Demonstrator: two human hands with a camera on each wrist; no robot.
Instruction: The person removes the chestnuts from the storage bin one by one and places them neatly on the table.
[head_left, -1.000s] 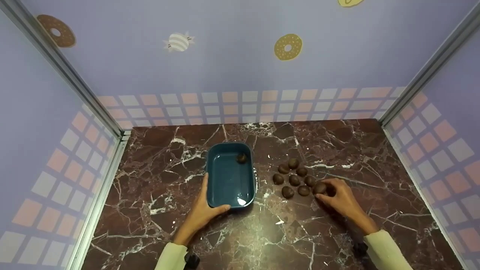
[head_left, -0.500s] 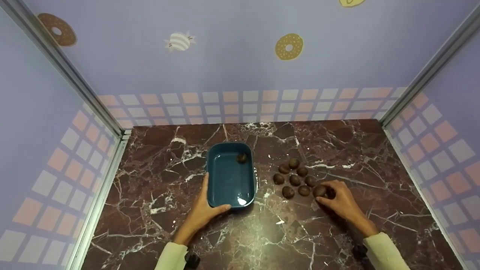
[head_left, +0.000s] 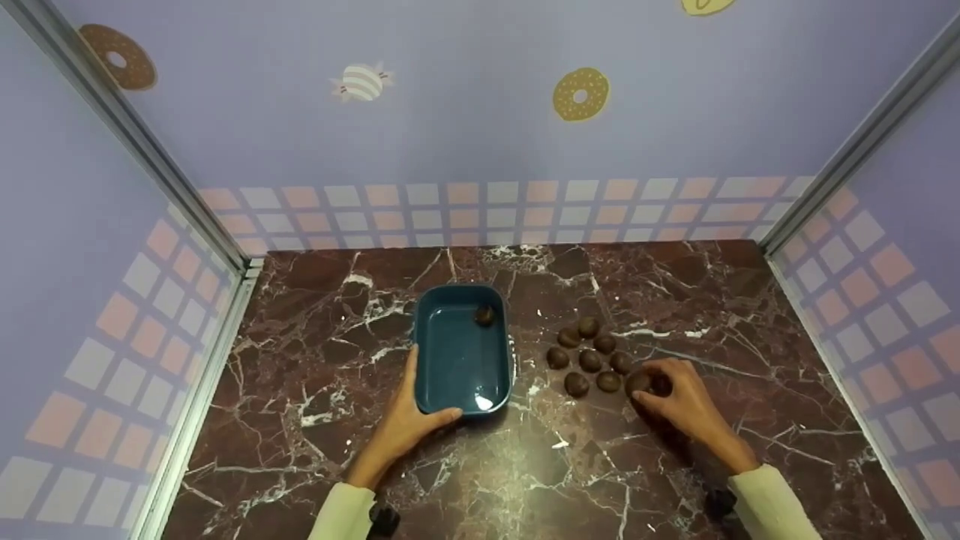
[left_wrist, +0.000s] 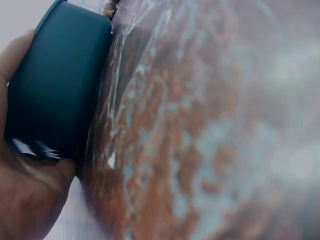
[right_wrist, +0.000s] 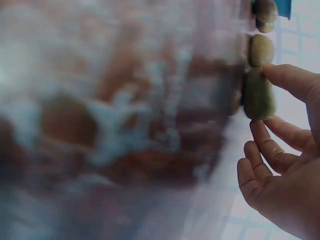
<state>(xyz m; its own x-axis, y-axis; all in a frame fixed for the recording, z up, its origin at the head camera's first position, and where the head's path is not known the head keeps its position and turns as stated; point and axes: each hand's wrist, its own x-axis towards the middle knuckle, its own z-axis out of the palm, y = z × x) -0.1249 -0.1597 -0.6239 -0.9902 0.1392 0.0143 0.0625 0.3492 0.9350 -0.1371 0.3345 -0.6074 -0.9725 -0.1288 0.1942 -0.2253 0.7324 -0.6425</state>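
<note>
A teal rectangular baking dish (head_left: pixel 462 360) stands on the table, with one chestnut (head_left: pixel 484 316) inside near its far right corner. My left hand (head_left: pixel 409 420) holds the dish at its near left corner, fingers along the left wall and thumb on the front end; the left wrist view shows the dish (left_wrist: pixel 60 75) from its outer side. To the right, my right hand (head_left: pixel 682 397) pinches a brown chestnut (head_left: pixel 642 385) between thumb and fingers, low at the table. In the right wrist view this chestnut (right_wrist: pixel 259 95) lies between thumb and fingertips.
Several loose chestnuts (head_left: pixel 589 361) lie in a cluster between the dish and my right hand. The dark red marble-patterned table (head_left: pixel 525 465) is bounded by a lilac back wall (head_left: pixel 465 135) and side walls with metal corner frames.
The right hand's chestnut has shifted very slightly nearer me since one second ago, and the fingers have adjusted a little on it. The left hand and dish have stayed in place.
</note>
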